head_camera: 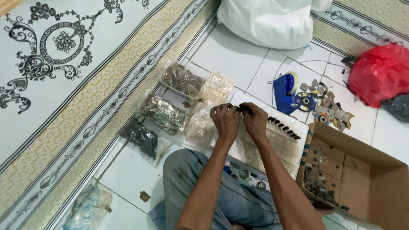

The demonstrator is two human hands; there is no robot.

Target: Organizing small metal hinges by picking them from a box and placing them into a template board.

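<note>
While a cardboard box (366, 179) of small parts sits open by the right forearm, the left hand (225, 120) and right hand (254, 121) meet, fingertips pinched together on a tiny dark piece (240, 110) over a white board (272, 145). Beyond lie clear bags (170, 113) of parts, a blue tape dispenser (284, 93) and a white sack (268, 21) on the floor.

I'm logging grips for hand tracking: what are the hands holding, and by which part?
Left hand and right hand pinch a small dark piece between their fingertips; which part cannot be told.
</note>
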